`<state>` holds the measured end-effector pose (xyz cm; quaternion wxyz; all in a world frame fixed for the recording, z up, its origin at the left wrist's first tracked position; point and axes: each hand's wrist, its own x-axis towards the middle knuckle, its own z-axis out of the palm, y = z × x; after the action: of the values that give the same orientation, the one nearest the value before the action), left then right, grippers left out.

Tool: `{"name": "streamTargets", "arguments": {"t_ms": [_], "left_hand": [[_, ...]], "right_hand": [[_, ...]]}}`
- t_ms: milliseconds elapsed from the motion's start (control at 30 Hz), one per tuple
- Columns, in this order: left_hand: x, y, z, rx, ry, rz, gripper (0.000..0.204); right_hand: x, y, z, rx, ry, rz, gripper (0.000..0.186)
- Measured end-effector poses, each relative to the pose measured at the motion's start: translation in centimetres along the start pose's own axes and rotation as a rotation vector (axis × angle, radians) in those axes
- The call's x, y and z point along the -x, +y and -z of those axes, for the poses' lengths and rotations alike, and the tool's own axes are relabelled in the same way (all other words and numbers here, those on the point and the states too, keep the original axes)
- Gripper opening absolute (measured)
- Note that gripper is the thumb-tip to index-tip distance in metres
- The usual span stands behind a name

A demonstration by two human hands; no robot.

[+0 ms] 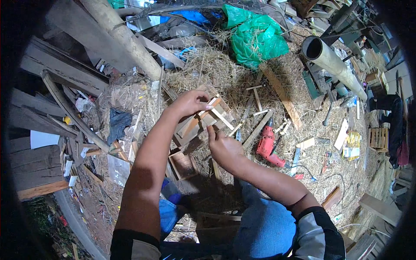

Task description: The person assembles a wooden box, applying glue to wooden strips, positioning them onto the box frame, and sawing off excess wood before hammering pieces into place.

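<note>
My left hand [190, 104] bends over a small piece of woodwork, its thumb and fingers closed on a short pale wooden strip [214, 103]. Another thin strip [222, 119] slants across from it toward the lower right. Beneath them is a flat wooden block [190, 137], partly covered by my hands. My right hand [226, 148] is just below the strips, fingers curled in and one digit reaching up against the wood. Whatever lies inside its curled fingers is hidden. An open wooden box [183, 164] sits between the block and my legs.
A red power drill [268, 146] lies to the right, beside a wooden slat [258, 130]. Farther off are a green plastic bag [256, 41], a long board [281, 95] and a thick pipe [336, 65]. Straw and wood scraps cover the ground. A pole [130, 41] slants at the upper left.
</note>
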<state>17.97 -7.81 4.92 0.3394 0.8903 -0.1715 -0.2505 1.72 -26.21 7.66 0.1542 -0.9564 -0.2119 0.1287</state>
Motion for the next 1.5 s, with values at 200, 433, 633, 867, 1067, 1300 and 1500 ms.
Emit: {"name": "streamTargets", "arguments": {"t_ms": [200,433,633,867,1067,1300,1500], "left_hand": [[0.4,1.4,-0.1,-0.079,0.074,-0.092,0.031],[0.5,3.1,-1.6,-0.221,0.106,-0.082,0.03],[0.7,5.5,-2.5,-0.23,0.251,0.015,0.028],[-1.7,11.6,-10.1,-0.12,0.134,0.198,0.024],[-2.2,10.3,-12.1,-0.263,-0.052,0.279,0.033],[5.8,8.3,-8.9,0.308,0.825,0.026,0.03],[10.3,0.7,-10.9,-0.338,0.944,0.118,0.036]], "right_hand": [[0.2,0.0,0.0,0.015,0.036,0.007,0.052],[0.8,0.4,-0.5,0.057,0.099,0.044,0.053],[1.0,0.7,-1.4,0.039,0.087,0.046,0.058],[1.3,2.0,-2.5,-0.158,-0.02,0.048,0.032],[1.5,2.5,-5.7,-0.239,0.149,0.09,0.012],[1.5,2.7,-4.4,-0.072,0.091,0.004,0.06],[1.6,3.7,-5.4,-0.088,0.158,0.048,0.078]]}}
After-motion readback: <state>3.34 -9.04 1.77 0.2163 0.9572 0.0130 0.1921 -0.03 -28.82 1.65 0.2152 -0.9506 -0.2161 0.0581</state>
